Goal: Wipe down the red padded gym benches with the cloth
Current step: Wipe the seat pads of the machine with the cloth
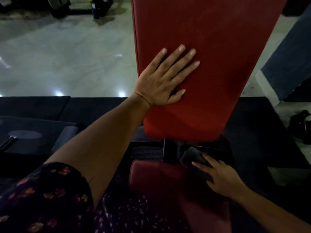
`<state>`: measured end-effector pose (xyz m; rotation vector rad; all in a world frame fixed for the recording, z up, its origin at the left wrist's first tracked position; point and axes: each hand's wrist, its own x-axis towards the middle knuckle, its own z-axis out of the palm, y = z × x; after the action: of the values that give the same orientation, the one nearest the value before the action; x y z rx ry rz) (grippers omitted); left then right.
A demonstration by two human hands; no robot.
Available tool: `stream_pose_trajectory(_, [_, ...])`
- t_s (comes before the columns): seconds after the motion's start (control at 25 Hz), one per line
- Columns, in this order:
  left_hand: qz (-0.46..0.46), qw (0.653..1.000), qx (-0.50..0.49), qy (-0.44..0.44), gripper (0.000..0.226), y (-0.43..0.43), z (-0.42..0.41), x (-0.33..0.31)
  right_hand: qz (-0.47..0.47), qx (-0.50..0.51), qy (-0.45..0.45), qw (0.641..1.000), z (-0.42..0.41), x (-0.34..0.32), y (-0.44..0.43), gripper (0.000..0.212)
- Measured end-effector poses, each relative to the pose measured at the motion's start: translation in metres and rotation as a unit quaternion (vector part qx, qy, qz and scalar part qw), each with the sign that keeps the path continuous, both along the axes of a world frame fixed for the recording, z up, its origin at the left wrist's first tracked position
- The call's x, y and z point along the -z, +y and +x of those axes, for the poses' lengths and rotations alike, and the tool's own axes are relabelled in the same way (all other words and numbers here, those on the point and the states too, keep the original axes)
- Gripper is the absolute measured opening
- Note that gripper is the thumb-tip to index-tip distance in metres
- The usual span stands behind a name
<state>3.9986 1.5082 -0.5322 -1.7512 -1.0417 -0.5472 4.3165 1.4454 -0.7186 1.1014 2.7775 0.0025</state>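
Two red pads fill your view: the long back pad (210, 64), tilted up and away, and the seat pad (161, 182) below it, split by a gap where a black frame (175, 153) and a perforated plate (146, 153) show. Your left hand (165, 78) lies flat on the back pad's lower left, fingers (178, 54) spread and grasping nothing. Your right hand (217, 175) presses a dark cloth (193, 159) at the seat pad's far right corner, fingers draped over it and pinning it down; the cloth overlaps the frame. The step in hand appears to be the seat's top edge, with the left hand bracing. Next likely calls for sweeping the cloth across the seat, then up the back pad, which means shifting the bracing hand clear. The vinyl looks smooth and faintly ribbed, piped along its left edge, corners rounded. Dark mats (94, 108) meet a glossy pale floor (67, 52) beyond.
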Motion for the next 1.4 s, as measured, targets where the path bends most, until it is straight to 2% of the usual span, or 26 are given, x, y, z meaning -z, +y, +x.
stream_pose_trajectory(0.12, [0.009,1.0,-0.001,-0.009,0.065,0.0,0.001,0.0,-0.139,0.045,0.007,0.989,-0.032,-0.002,0.011,0.07])
stream_pose_trajectory(0.2, [0.007,1.0,0.001,-0.013,0.066,-0.001,0.002,0.0,-0.182,0.03,0.017,0.983,-0.063,-0.009,0.013,0.064])
stream_pose_trajectory(0.32, [0.005,1.0,0.003,-0.019,0.066,-0.002,0.002,0.001,-0.2,0.005,0.037,0.979,-0.101,-0.016,-0.004,0.062])
stream_pose_trajectory(0.52, [0.01,1.0,0.003,-0.015,0.065,-0.003,0.002,-0.001,-0.164,-0.048,0.084,0.982,-0.188,-0.017,-0.038,0.055])
stream_pose_trajectory(0.64, [0.009,1.0,0.002,-0.017,0.064,-0.002,0.004,0.001,-0.173,-0.109,0.064,0.977,-0.215,-0.013,-0.039,0.056])
stream_pose_trajectory(0.8, [0.013,1.0,-0.005,-0.015,0.064,-0.001,0.001,0.0,-0.155,-0.131,-0.003,0.979,-0.19,-0.013,-0.021,0.053])
stream_pose_trajectory(1.04, [0.022,1.0,-0.006,-0.006,0.065,0.0,0.002,0.004,-0.149,-0.033,-0.048,0.987,-0.073,-0.013,-0.005,0.058])
stream_pose_trajectory(1.2, [0.028,1.0,-0.005,-0.009,0.067,-0.001,0.001,0.005,-0.112,0.102,-0.051,0.987,-0.041,-0.016,-0.008,0.054])
stream_pose_trajectory(1.32, [0.032,0.999,-0.003,-0.006,0.066,-0.001,0.0,0.007,-0.101,0.08,-0.048,0.991,-0.029,-0.01,-0.021,0.056])
stream_pose_trajectory(1.4, [0.03,1.0,-0.003,0.001,0.066,0.0,0.001,0.007,-0.1,0.113,-0.048,0.987,-0.009,-0.012,-0.009,0.055])
